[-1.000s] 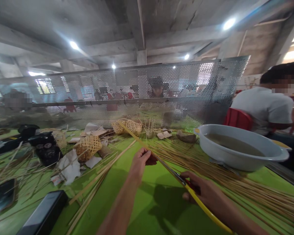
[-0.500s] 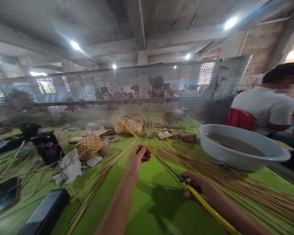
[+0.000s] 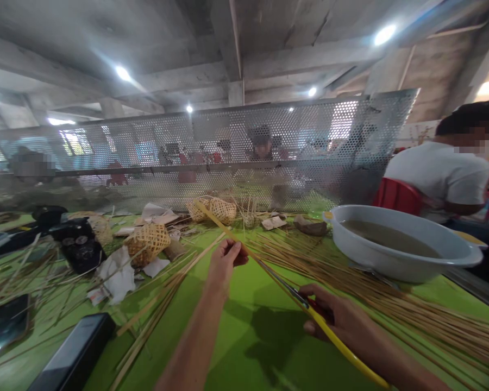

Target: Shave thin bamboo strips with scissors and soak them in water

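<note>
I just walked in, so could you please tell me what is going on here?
A person's left hand pinches a flat yellowish strip above a green table, while the right hand holds a yellow-and-metal tool, its metal end pointing toward the left hand. More thin strips lie at the right, near a pale basin. Small woven baskets sit at the left and back.

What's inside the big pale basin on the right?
The basin holds murky brownish liquid. Its near wall and rim hide part of the inside, and nothing can be made out beneath the surface, so I cannot tell whether anything lies on the bottom.
</note>
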Available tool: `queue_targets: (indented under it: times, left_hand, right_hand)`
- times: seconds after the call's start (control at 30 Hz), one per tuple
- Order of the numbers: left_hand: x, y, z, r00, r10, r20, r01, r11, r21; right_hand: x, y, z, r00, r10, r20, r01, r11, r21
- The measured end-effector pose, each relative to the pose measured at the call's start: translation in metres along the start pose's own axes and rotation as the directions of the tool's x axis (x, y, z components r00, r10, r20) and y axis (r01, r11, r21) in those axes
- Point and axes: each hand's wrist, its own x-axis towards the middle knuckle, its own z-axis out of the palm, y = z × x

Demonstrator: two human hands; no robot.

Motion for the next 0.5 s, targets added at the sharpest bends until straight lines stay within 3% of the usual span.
queue_targets:
  times: [0.5]
  left_hand:
    - [-0.0036, -0.0009, 0.0057, 0.998, 0.044, -0.047, -0.044, 0.999, -0.004]
  right_hand:
    - [0.0014, 0.0033, -0.0028, 1.0, -0.014, 0.024, 0.014, 1.0, -0.005]
